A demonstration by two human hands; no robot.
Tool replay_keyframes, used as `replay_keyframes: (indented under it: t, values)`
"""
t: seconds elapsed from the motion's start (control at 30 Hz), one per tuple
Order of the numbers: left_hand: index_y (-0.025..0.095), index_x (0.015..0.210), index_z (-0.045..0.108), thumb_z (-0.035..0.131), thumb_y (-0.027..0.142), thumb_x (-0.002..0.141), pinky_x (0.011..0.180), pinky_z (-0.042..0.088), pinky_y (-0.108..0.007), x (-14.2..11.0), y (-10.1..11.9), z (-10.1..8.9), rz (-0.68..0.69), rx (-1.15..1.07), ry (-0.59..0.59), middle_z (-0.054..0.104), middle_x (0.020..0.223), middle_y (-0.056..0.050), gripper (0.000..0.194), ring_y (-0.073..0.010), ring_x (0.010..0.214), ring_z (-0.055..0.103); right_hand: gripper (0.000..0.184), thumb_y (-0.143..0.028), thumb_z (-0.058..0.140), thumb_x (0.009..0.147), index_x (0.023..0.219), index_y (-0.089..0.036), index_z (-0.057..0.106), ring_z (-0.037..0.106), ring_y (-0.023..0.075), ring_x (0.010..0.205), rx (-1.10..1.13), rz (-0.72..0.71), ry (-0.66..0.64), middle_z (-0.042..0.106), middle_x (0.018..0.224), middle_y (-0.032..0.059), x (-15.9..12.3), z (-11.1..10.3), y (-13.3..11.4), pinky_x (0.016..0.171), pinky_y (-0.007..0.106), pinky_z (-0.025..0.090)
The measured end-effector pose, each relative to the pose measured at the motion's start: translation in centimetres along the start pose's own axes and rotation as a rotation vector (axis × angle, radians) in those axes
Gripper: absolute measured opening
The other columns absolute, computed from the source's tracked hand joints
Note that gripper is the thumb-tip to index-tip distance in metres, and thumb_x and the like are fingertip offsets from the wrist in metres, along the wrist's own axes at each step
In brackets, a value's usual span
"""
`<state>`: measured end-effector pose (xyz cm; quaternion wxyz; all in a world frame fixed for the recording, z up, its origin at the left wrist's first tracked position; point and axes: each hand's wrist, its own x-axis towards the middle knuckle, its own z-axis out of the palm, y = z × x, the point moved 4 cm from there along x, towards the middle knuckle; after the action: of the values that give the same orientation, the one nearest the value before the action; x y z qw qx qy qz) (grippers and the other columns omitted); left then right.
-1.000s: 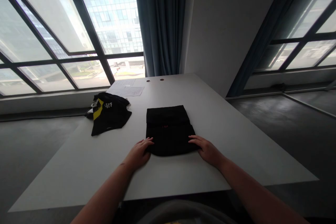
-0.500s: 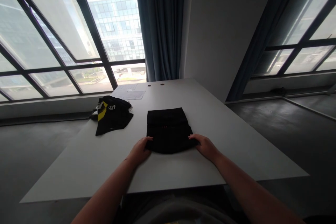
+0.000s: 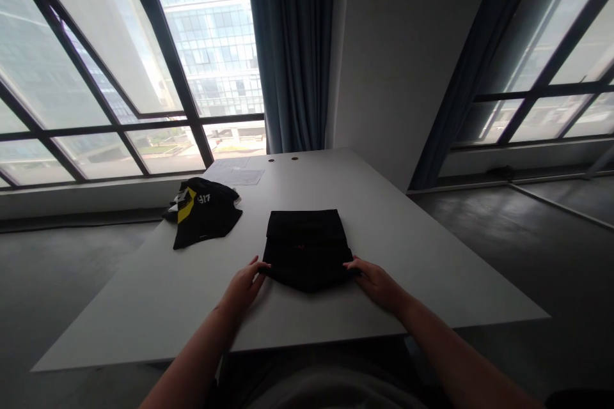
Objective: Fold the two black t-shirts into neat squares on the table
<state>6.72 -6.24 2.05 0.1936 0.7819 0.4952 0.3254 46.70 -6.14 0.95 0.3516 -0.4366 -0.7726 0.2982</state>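
Fingers nearly closed, the left hand (image 3: 245, 284) pinches the eight-o'clock corner and the right hand (image 3: 378, 284) the four-o'clock corner of a folded black cloth (image 3: 306, 252) on the white table (image 3: 407, 255), a black-and-yellow garment (image 3: 211, 216) lying at ten o'clock, papers (image 3: 244, 176) beyond at eleven.
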Motion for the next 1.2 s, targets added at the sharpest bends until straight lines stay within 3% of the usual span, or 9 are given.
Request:
replay_keyframes:
  t: [0.13, 0.23, 0.3, 0.4, 0.5, 0.6, 0.8, 1.07, 1.2]
  values:
    - [0.026, 0.117, 0.065, 0.045, 0.036, 0.103, 0.111, 0.052, -0.05, -2.6, 1.4, 0.2, 0.074, -0.07, 0.066, 0.078, 0.12, -0.008, 0.027, -0.03, 0.143, 0.053, 0.024, -0.038, 0.052, 0.099, 0.107, -0.024, 0.07, 0.068, 0.03, 0.122, -0.004, -0.045, 0.11, 0.076, 0.111, 0.0099, -2.6, 0.1, -2.1, 0.104, 0.045, 0.053]
    - [0.027, 0.117, 0.058, 0.039, 0.035, 0.106, 0.107, 0.055, -0.046, -4.1, 2.7, 0.0, 0.165, -0.181, 0.167, 0.078, 0.114, -0.008, 0.024, -0.0255, 0.124, 0.069, 0.022, -0.039, 0.046, 0.102, 0.1, -0.026, 0.063, 0.071, 0.0233, 0.087, 0.018, -0.093, 0.294, 0.072, 0.095, 0.0068, -4.2, 0.0, -3.9, 0.082, 0.036, 0.058]
    - [0.027, 0.116, 0.054, 0.037, 0.038, 0.106, 0.098, 0.059, -0.043, -4.2, 3.5, -0.3, 0.183, -0.227, 0.243, 0.077, 0.11, -0.008, 0.022, -0.0229, 0.105, 0.075, 0.021, -0.04, 0.043, 0.103, 0.101, -0.027, 0.06, 0.069, 0.0224, 0.082, 0.014, -0.11, 0.422, 0.07, 0.093, 0.0061, -4.4, -0.2, -4.9, 0.078, 0.035, 0.056]
    - [0.026, 0.115, 0.053, 0.036, 0.045, 0.105, 0.089, 0.059, -0.041, -2.4, 4.4, -0.8, 0.114, -0.174, 0.339, 0.075, 0.105, -0.008, 0.028, -0.0225, 0.094, 0.074, 0.024, -0.042, 0.04, 0.104, 0.105, -0.027, 0.058, 0.068, 0.024, 0.085, -0.059, -0.028, 0.589, 0.07, 0.094, 0.0074, -3.1, -0.8, -5.3, 0.078, 0.036, 0.055]
    - [0.024, 0.116, 0.057, 0.034, 0.046, 0.105, 0.085, 0.057, -0.039, 1.7, 4.4, -0.9, -0.084, -0.066, 0.371, 0.075, 0.099, -0.007, 0.034, -0.0244, 0.092, 0.073, 0.032, -0.047, 0.036, 0.105, 0.105, -0.024, 0.058, 0.066, 0.0245, 0.079, -0.139, 0.124, 0.659, 0.069, 0.086, 0.0072, 0.3, -1.4, -4.3, 0.074, 0.035, 0.053]
    - [0.023, 0.114, 0.06, 0.031, 0.046, 0.107, 0.084, 0.055, -0.038, 6.5, 3.1, -0.4, -0.287, 0.028, 0.337, 0.076, 0.1, -0.008, 0.037, -0.0266, 0.096, 0.073, 0.036, -0.047, 0.035, 0.105, 0.103, -0.021, 0.061, 0.068, 0.0272, 0.08, -0.282, 0.272, 0.613, 0.071, 0.084, 0.0098, 4.5, -1.6, -2.6, 0.073, 0.035, 0.051]
    - [0.018, 0.103, 0.068, 0.041, 0.039, 0.103, 0.09, 0.053, -0.041, 11.3, -1.2, 2.4, -0.501, 0.309, 0.051, 0.077, 0.105, -0.018, 0.034, -0.0334, 0.106, 0.072, 0.029, -0.033, 0.044, 0.105, 0.11, -0.017, 0.068, 0.073, 0.0298, 0.089, -0.694, 0.571, 0.176, 0.076, 0.094, 0.0159, 8.4, 0.1, 0.6, 0.077, 0.035, 0.048]
    - [0.022, 0.106, 0.068, 0.04, 0.045, 0.104, 0.092, 0.051, -0.041, 10.8, -3.4, 3.3, -0.484, 0.417, 0.047, 0.074, 0.108, -0.015, 0.036, -0.0301, 0.106, 0.07, 0.034, -0.039, 0.043, 0.106, 0.117, -0.018, 0.066, 0.072, 0.0298, 0.092, -0.757, 0.581, 0.218, 0.075, 0.096, 0.0148, 8.0, 0.3, 2.3, 0.077, 0.036, 0.049]
    - [0.022, 0.108, 0.064, 0.052, 0.038, 0.1, 0.097, 0.049, -0.038, 11.4, -3.8, 2.7, -0.437, 0.39, 0.07, 0.071, 0.114, -0.011, 0.021, -0.0266, 0.109, 0.066, 0.032, -0.031, 0.051, 0.1, 0.128, -0.018, 0.061, 0.064, 0.0307, 0.106, -0.783, 0.405, 0.329, 0.069, 0.115, 0.0172, 8.1, -0.2, 2.1, 0.089, 0.039, 0.05]
